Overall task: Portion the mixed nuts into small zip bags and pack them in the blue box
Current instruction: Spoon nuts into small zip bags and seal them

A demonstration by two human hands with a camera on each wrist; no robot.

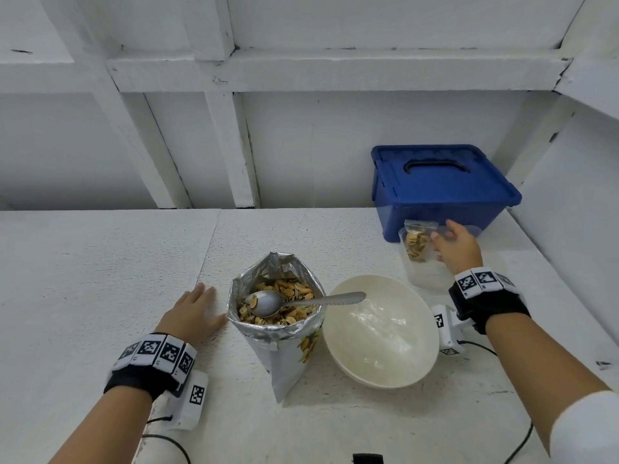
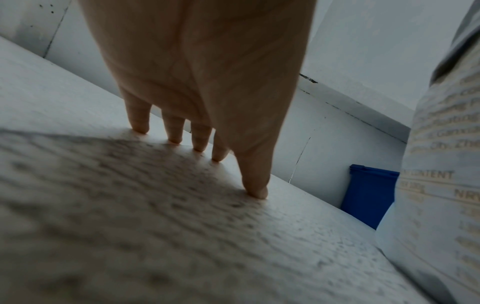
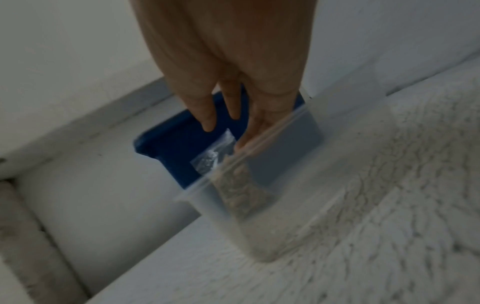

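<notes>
A: Left hand (image 1: 192, 313) flat on tabletop (image 1: 100, 262), holding nothing. Right?
B: right hand (image 1: 457, 246) fingers loose at clear tub (image 1: 423, 272), grip unclear. Zip bag (image 1: 417, 242) upright inside, near blue box (image 1: 442, 192)

A bare white-painted booth: rough white table (image 1: 100, 262) backed by plain panel walls (image 1: 335, 145).

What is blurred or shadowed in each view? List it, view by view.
Head view: mostly sharp, wall beams bowed by the wide lens, right hand slightly smeared. Left wrist view: table blurred and shadowed up close under the left hand. Right wrist view: dim and motion-blurred, zip bag of nuts and clear container soft.
</notes>
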